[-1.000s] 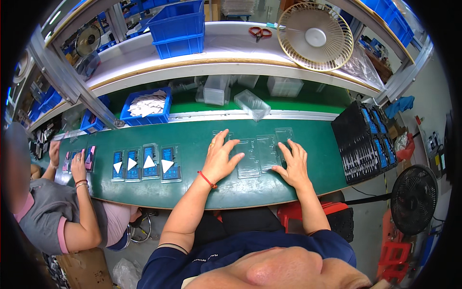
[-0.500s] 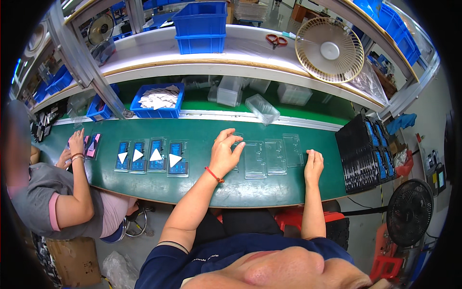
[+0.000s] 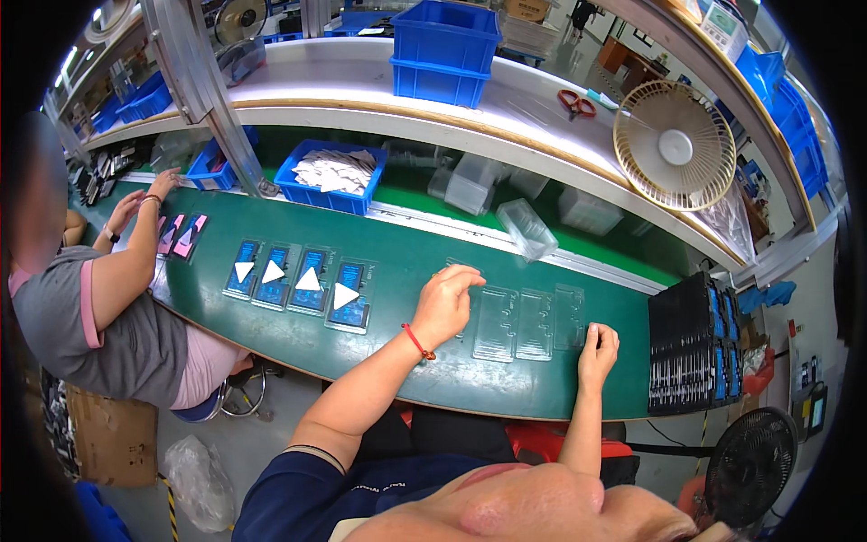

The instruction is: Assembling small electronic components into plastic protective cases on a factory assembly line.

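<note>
The left hand (image 3: 445,305) sits over the green belt (image 3: 397,271), fingers curled downward with the tips touching the left edge of a row of clear plastic trays (image 3: 522,323); I count three plainly, and there may be a fourth under the hand, hard to tell. The right hand (image 3: 597,350) rests at the near edge of the belt just beside the rightmost tray, fingers curled in loosely, gripping nothing I can make out.

Off to the left on the belt lie four blue packs (image 3: 298,283) in a row, each with a white triangle on it, well apart from the trays. Further left a co-worker's hands (image 3: 144,199) are busy over a few pink packs (image 3: 183,234).

Behind the belt, a blue bin (image 3: 330,176) full of white pieces, and one loose clear tray (image 3: 528,229) tilted on the rail. On the shelf above: a big blue crate (image 3: 444,50), red-handled scissors (image 3: 574,103), and a cream fan (image 3: 675,145). To the right, a black rack (image 3: 694,357) of stacked parts stands just beside the belt's end. Nothing lies between the hands and the trays.
</note>
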{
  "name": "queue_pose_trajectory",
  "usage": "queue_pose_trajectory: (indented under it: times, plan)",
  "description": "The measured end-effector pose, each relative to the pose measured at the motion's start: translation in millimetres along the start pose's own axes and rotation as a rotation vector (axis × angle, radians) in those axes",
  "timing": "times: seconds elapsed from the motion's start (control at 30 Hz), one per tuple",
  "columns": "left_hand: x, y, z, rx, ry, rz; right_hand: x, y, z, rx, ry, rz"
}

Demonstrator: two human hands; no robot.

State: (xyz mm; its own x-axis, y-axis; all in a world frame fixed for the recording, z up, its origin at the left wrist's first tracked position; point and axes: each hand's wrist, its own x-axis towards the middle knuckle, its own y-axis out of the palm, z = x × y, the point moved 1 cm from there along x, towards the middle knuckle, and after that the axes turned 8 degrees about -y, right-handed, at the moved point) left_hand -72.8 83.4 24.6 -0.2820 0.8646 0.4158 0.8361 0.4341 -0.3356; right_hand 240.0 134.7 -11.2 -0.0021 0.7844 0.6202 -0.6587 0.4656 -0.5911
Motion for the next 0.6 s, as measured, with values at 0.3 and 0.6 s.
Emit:
queue_pose_trajectory:
  times: [0.3, 0.6]
  plan:
    - [0.7, -6.7, -1.2, -0.017, 0.095, -0.045, 1.8, 6.3, 10.0, -0.012, -0.162, 0.053]
    - [-6.5, -4.1, -4.2, -0.059, -0.025, -0.044, 2.7, -7.1, 22.7, -0.084, -0.267, 0.044]
